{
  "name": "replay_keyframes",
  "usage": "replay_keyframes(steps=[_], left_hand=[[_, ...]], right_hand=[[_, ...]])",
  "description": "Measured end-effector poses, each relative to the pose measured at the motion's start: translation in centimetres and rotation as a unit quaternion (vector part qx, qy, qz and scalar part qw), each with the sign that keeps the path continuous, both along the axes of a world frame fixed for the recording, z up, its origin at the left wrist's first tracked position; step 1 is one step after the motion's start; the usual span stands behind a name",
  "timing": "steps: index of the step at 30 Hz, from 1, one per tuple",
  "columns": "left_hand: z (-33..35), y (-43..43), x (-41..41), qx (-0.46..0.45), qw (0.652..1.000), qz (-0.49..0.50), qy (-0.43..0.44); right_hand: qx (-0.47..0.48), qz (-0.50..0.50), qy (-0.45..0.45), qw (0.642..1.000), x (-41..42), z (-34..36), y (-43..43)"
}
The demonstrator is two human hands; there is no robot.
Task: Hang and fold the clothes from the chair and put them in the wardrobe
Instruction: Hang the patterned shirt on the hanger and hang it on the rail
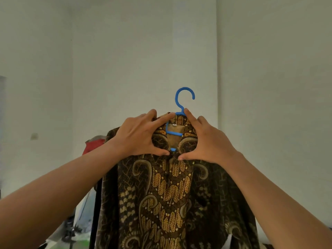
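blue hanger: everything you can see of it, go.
The blue hanger looks like slim moulded plastic. It stands upright before a pale wall, its hook free and caught on nothing. Its neck drops into the collar of the brown batik shirt, where a crossbar and a lower blue piece show in the opening; the shoulders are hidden under fabric. The left hand and right hand grip the collar on either side, the right index fingertip touching the neck.
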State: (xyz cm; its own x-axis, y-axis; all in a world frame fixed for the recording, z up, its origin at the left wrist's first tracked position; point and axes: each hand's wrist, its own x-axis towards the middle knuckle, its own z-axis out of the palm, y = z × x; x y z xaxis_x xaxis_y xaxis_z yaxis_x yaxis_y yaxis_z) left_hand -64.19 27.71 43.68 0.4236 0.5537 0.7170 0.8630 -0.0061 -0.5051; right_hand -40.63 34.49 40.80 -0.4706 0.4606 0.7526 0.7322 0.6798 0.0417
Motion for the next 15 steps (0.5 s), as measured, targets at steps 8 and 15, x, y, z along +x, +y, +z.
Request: replay_keyframes(steps=[8, 15], left_hand=[[-3.2, -9.7, 3.6, -0.045, 0.993, -0.108, -0.008], [-2.1, -16.3, 12.2, -0.049, 0.977, -0.208, 0.0]], right_hand=[[-0.037, -0.105, 0.004, 0.994, 4.1, -3.4, -15.0], [-0.045, -0.205, 0.032, 0.977, 12.1, -3.0, -26.5]])
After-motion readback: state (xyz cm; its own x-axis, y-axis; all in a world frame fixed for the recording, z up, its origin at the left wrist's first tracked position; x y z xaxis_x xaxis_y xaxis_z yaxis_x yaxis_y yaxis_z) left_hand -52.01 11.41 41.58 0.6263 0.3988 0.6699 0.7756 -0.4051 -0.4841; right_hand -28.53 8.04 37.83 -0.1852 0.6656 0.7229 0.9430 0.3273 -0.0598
